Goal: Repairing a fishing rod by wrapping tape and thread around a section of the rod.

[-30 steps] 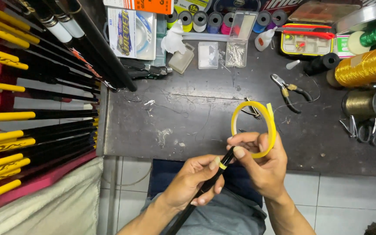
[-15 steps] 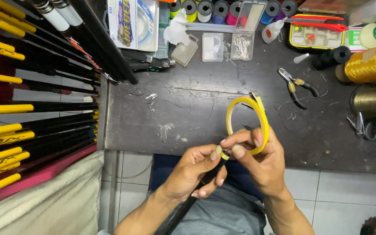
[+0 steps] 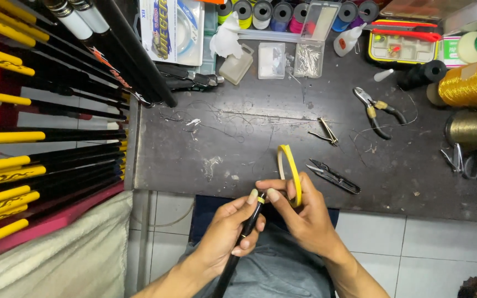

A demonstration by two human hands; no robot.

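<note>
The left hand (image 3: 224, 232) is closing its grip around a thin black rod (image 3: 244, 234). The right hand (image 3: 305, 218) is pinching a yellow tape ring (image 3: 293, 171) at the rod's tip, just above the dark counter (image 3: 238, 154) edge.

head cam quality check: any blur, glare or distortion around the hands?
Head view: hands sharp, left hand on the black rod, right hand holding the yellow tape roll; lighting even, shadows soft; mild glare on the gold thread spool and plastic boxes; wide-angle bend shows along the rod rack at left; no motion blur evident.
</note>
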